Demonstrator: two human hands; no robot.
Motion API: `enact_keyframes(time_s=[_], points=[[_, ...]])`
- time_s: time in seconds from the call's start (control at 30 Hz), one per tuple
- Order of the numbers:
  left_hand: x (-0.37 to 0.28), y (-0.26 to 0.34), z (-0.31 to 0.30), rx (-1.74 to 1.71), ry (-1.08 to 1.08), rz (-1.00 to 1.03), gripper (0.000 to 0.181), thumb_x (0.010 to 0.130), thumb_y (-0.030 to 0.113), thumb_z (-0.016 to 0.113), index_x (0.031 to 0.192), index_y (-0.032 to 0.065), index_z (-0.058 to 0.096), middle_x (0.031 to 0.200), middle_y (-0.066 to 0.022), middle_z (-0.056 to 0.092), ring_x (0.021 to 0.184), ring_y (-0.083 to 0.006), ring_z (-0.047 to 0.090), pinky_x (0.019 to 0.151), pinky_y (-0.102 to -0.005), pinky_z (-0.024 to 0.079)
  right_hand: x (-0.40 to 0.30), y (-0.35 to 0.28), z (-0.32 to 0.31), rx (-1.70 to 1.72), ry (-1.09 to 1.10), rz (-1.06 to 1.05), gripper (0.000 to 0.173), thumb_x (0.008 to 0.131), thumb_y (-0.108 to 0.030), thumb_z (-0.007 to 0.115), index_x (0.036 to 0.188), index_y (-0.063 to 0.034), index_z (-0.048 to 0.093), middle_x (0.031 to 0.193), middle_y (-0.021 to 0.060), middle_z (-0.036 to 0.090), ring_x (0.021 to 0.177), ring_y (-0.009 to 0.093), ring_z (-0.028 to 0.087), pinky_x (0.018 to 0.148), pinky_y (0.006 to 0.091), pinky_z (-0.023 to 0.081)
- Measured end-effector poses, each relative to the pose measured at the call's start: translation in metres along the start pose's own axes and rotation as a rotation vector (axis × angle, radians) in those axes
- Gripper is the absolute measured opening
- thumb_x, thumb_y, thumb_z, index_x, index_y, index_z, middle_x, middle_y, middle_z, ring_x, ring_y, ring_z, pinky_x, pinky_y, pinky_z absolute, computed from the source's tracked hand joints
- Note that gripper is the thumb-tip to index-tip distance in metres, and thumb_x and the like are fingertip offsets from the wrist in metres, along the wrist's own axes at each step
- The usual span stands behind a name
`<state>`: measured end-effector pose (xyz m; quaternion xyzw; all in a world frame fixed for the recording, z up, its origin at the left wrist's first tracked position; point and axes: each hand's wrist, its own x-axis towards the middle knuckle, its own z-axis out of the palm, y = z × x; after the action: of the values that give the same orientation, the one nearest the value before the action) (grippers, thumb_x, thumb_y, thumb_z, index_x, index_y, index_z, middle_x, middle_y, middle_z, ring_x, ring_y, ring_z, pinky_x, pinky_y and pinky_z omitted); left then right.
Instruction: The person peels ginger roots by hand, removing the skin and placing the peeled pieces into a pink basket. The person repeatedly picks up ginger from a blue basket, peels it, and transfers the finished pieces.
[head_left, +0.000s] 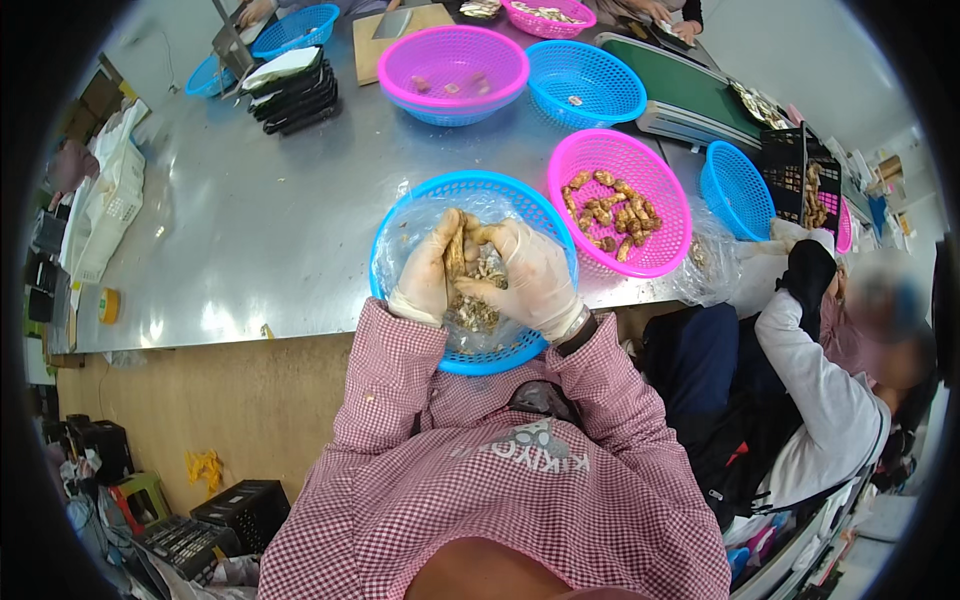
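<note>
My gloved left hand (425, 279) grips a brown-stemmed mushroom (454, 259), held upright above a blue plastic basket (471, 180). Close against it, my gloved right hand (534, 279) has its fingers curled around the mushroom's upper end; whether a small tool is hidden in them I cannot tell. Clear plastic film (409, 225) lines the basket, and pale and brown mushroom trimmings (476, 315) lie on it below my hands. Just to the right, a pink basket (679, 225) holds several brown mushrooms (637, 214).
Across the steel table (247, 247) stand stacked pink and blue baskets (454, 56), another blue basket (585, 82) and black trays (296, 101). A green conveyor belt (675, 86) runs at back right. A co-worker's grey sleeve (810, 382) is close on my right. Yellow tape (109, 306) lies left.
</note>
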<state>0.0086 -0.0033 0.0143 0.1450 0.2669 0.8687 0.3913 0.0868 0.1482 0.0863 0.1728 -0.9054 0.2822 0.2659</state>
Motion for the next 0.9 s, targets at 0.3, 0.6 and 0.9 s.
enact_keyframes(time_s=[0.3,0.6,0.9], points=[[-0.002,0.005,0.028,0.015,0.138,0.071,0.035,0.098,0.036,0.046,0.105,0.0045,0.058,0.117,-0.0146,0.061,0.109,-0.023,0.057,0.095,-0.0372,0.046,-0.006,-0.002,0.03,-0.076,-0.065,-0.032,0.039,0.069,-0.033,0.074,0.093,-0.0085,0.055,0.087,0.0083,0.056,0.082,0.028,0.057,0.07,0.0391,0.045],[0.001,-0.004,0.007,-0.087,0.189,0.173,0.031,0.096,0.033,0.051,0.104,0.0036,0.058,0.114,-0.0148,0.061,0.12,-0.0288,0.05,0.105,-0.0423,0.037,-0.019,0.008,0.058,-0.086,-0.061,-0.058,0.025,0.071,-0.032,0.07,0.08,-0.0113,0.06,0.074,0.0045,0.057,0.074,0.024,0.06,0.063,0.0378,0.048],[0.004,-0.007,0.008,-0.047,0.144,0.194,0.033,0.096,0.034,0.05,0.104,0.0028,0.059,0.114,-0.0139,0.062,0.118,-0.0286,0.052,0.103,-0.0421,0.038,-0.01,0.007,0.053,-0.052,0.027,-0.003,0.025,0.074,-0.033,0.068,0.08,-0.0109,0.059,0.075,0.0044,0.058,0.074,0.023,0.059,0.061,0.037,0.047]])
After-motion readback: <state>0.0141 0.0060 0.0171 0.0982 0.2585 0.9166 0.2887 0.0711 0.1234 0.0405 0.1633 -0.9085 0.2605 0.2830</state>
